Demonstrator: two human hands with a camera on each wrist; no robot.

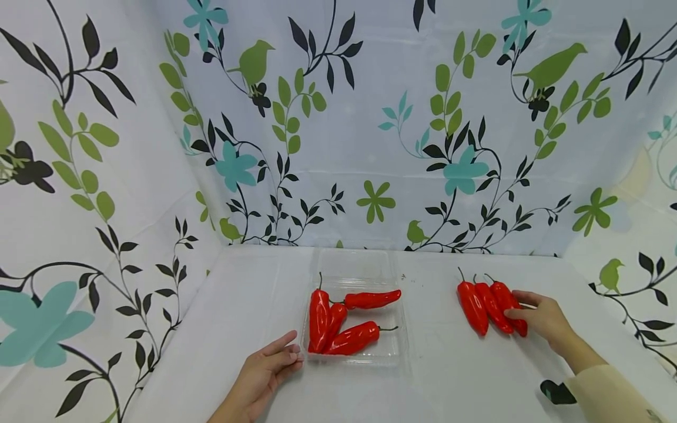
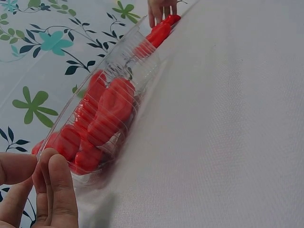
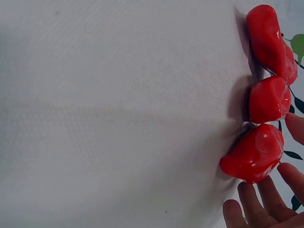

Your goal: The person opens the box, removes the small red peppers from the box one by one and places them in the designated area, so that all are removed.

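A clear plastic container (image 1: 392, 355) holds several red peppers (image 1: 355, 339), glossy with dark stems. My left hand (image 1: 268, 373) is at its near left corner, and the left wrist view shows thumb and fingers pinching the rim. To the right, three more red peppers lie side by side on the table. My right hand (image 1: 545, 320) straddles the rightmost pepper (image 3: 256, 154). Its fingers (image 3: 254, 204) reach along the outer side, touching it, while the thumb is above the gap beside the middle pepper (image 3: 270, 100). That pepper rests on the table.
The container's clear lid (image 1: 354, 264) lies opened back behind it. A white cloth (image 1: 433, 376) covers the table. Patterned fabric (image 1: 370, 147) hangs behind and at both sides. A dark object (image 1: 557, 392) sits by my right sleeve.
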